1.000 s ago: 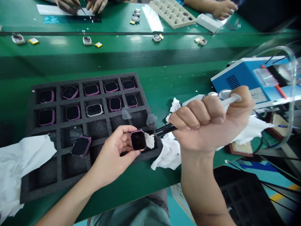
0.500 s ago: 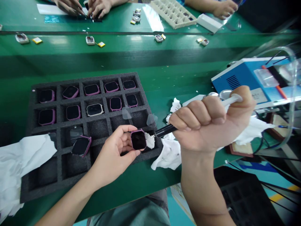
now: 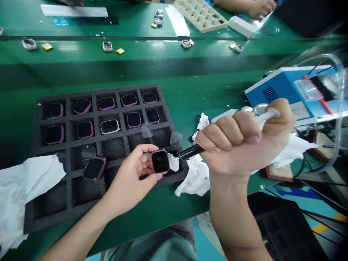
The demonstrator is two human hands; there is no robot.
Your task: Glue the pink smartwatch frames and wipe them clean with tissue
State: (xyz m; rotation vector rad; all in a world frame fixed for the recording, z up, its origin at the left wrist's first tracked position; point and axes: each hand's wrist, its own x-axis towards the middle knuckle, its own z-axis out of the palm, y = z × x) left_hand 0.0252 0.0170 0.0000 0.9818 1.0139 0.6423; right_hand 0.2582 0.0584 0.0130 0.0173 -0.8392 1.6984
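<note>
My left hand [image 3: 136,177] pinches a smartwatch [image 3: 160,161] with a purple case and dark screen by its edges, over the front right part of the foam tray [image 3: 69,181]. In my fist, my right hand [image 3: 241,141] grips a black syringe [image 3: 191,151], thumb on its white plunger [image 3: 269,115]. The syringe's thin tip points at the watch's right side; whether it touches cannot be made out. A scrap of white tissue [image 3: 174,163] lies against that side. Another purple smartwatch [image 3: 94,168] rests tilted across a compartment divider left of my left hand.
Several watches sit in the tray's back rows, one pale-cased [image 3: 110,126]. White cloth [image 3: 16,195] covers the tray's left edge; stained tissue [image 3: 193,178] lies right. A blue machine [image 3: 274,90] stands at right. Watch parts with batteries [image 3: 107,46] lie on the belt; a co-worker's hand [image 3: 259,9] is beyond.
The watch parts on the belt have shifted slightly right. A co-worker's hands at the far left have drawn back from the white strip. My own hands look almost still.
</note>
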